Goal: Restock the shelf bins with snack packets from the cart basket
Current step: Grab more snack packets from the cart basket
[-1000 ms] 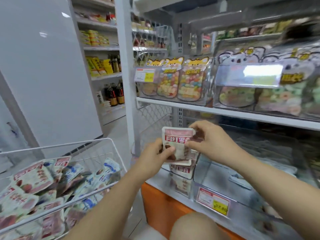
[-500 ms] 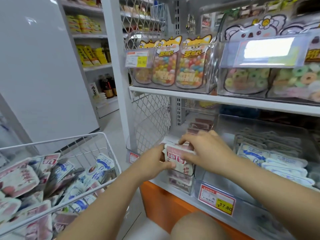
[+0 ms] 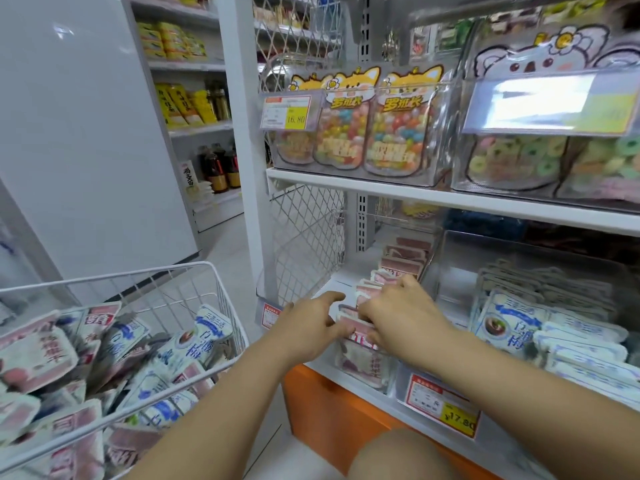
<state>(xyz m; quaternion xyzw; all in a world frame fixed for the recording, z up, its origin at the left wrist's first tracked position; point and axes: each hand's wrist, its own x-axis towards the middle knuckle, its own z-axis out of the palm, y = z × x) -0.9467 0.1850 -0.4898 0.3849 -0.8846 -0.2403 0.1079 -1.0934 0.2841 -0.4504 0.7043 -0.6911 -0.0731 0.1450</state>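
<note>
Cart basket [image 3: 221, 299]: white wire, at lower left, heaped with loose snack packets, red-and-white ones mixed with blue-and-white ones [image 3: 207, 336].
Left hand [image 3: 311, 323]: reaches to the left edge of the clear front bin, fingers loosely spread, index stretched forward; thumb and fingertips touch the near packets' edge, with no packet closed inside it.
Red packets in bin [image 3: 360, 355]: a row standing on edge, red band on top, white below with a dark fruit picture; the row runs from the bin's front wall back toward the shelf rear, where more lie tilted [image 3: 403, 263].
Right hand [image 3: 398, 313]: palm down over the front of that row, fingers curled onto the packet tops and pressing them; whether one is pinched cannot be told.
Price tag [image 3: 443, 407]: red and yellow, on the lower shelf's front edge, just right of the red packets.
Blue packets bin [image 3: 512, 323]: beside the red row on the right, filled with overlapping blue-and-white packets.
Upper shelf [image 3: 381, 188]: clear bins of coloured candy bags.
</note>
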